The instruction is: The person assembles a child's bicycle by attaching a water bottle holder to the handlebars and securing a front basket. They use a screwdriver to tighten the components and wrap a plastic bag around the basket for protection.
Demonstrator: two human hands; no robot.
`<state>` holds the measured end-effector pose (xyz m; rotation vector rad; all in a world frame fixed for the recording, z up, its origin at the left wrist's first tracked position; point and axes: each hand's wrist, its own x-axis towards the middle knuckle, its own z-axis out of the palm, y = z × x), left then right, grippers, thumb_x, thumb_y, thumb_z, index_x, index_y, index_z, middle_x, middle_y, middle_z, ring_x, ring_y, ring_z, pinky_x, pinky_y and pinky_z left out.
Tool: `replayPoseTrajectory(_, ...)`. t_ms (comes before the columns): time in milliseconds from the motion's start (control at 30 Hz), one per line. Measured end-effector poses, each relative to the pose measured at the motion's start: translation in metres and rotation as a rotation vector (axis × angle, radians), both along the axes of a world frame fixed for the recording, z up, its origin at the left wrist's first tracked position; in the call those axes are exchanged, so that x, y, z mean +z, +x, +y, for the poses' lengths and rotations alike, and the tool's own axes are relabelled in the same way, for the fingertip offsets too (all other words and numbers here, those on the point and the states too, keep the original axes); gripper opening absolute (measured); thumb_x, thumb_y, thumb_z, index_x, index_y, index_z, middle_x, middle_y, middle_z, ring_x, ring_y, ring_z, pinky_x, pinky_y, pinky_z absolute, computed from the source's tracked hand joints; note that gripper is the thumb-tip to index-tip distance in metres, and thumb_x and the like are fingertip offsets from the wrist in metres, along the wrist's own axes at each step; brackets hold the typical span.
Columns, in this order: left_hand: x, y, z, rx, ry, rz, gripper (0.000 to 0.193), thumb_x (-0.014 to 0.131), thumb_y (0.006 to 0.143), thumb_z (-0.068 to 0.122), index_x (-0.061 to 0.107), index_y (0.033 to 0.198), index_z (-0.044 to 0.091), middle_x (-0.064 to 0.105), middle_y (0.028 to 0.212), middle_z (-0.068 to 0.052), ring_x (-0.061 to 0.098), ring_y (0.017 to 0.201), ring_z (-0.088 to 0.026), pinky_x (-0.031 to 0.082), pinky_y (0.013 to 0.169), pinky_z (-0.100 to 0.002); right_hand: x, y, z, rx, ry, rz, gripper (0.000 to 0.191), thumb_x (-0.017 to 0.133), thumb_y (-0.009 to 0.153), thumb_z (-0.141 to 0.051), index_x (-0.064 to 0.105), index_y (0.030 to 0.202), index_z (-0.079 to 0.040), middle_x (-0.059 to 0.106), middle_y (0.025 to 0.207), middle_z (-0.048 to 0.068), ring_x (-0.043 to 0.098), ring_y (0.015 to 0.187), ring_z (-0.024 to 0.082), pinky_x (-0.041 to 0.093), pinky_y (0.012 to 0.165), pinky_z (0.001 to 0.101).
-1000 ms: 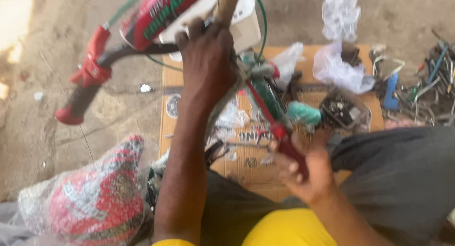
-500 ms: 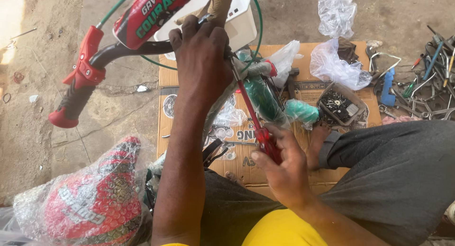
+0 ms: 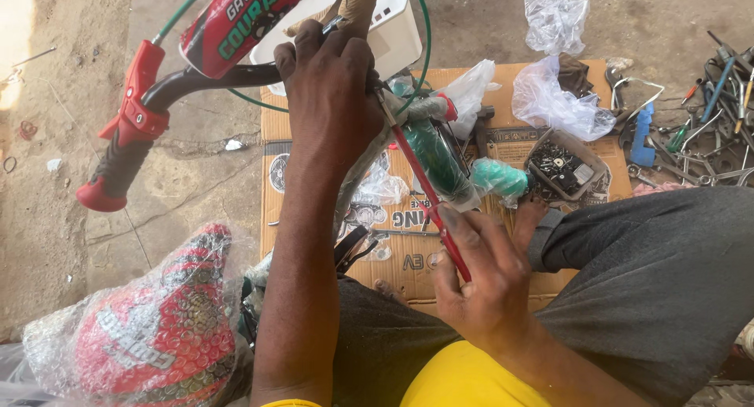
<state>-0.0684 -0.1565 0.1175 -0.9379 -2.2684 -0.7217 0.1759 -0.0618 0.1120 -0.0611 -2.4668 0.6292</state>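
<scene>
My left hand (image 3: 330, 101) is closed around the middle of a small bicycle's handlebar (image 3: 196, 77), beside its red and green crossbar pad (image 3: 236, 18). A red and black grip (image 3: 118, 160) with a red brake lever ends the bar at the left. My right hand (image 3: 479, 285) holds a long red-handled tool (image 3: 424, 187) that slants up to the handlebar clamp just under my left hand. A green frame tube (image 3: 436, 160) in clear wrap lies below the tool. A green cable (image 3: 416, 54) loops around the bar.
A bubble-wrapped red saddle (image 3: 149, 328) sits at lower left. Flattened cardboard (image 3: 510, 148) on the concrete holds a tray of small parts (image 3: 565, 167), plastic bags (image 3: 558, 101) and a white basket (image 3: 393, 30). Loose hand tools (image 3: 707, 124) lie at the right. My grey-trousered leg (image 3: 652, 281) crosses the foreground.
The view has shifted slightly, and the handlebar now sits lower in frame. My right hand has slid with the red tool a little to the right; my left hand keeps its hold.
</scene>
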Motion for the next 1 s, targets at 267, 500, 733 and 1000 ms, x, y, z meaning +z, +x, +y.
replayPoseTrajectory(267,-0.005,0.0,0.001,-0.001,0.033,0.04,0.01,0.069,0.086,-0.002,0.063,0.089,0.006,0.071,0.113,-0.013,0.053,0.12,-0.036,0.034,0.098,-0.054,-0.008,0.009,-0.005,0.014,0.065,0.058,0.044,0.072,0.091,-0.006,0.057,0.132,-0.001,0.066,0.12,0.019,0.071,0.101,0.03,0.053,0.1,0.0417)
replayPoseTrajectory(500,-0.004,-0.003,0.003,0.019,-0.052,-0.03,0.008,0.066,0.085,-0.003,0.066,0.086,0.005,0.072,0.104,-0.015,0.052,0.119,-0.037,0.035,0.097,-0.057,-0.026,0.004,0.022,0.308,-2.068,-0.156,0.046,0.069,0.1,-0.032,0.063,0.131,0.001,0.071,0.101,0.013,0.065,0.069,0.011,0.048,0.047,0.0204)
replayPoseTrajectory(733,0.0,-0.001,-0.001,-0.009,0.005,-0.046,0.009,0.068,0.084,-0.002,0.067,0.086,0.007,0.072,0.108,-0.009,0.053,0.119,-0.036,0.034,0.097,-0.054,-0.041,0.001,0.026,0.157,-1.895,-0.24,0.044,0.071,0.096,-0.028,0.062,0.125,0.003,0.069,0.091,0.01,0.065,0.062,0.013,0.048,0.045,0.0245)
replayPoseTrajectory(1000,0.001,-0.002,0.001,-0.023,-0.017,-0.081,0.014,0.063,0.088,-0.005,0.065,0.084,0.008,0.07,0.107,-0.012,0.053,0.112,-0.034,0.035,0.096,-0.05,-0.029,-0.006,0.001,0.174,-0.963,-0.075,0.049,0.069,0.1,-0.027,0.056,0.14,-0.003,0.07,0.101,0.007,0.064,0.078,0.011,0.05,0.062,0.0232)
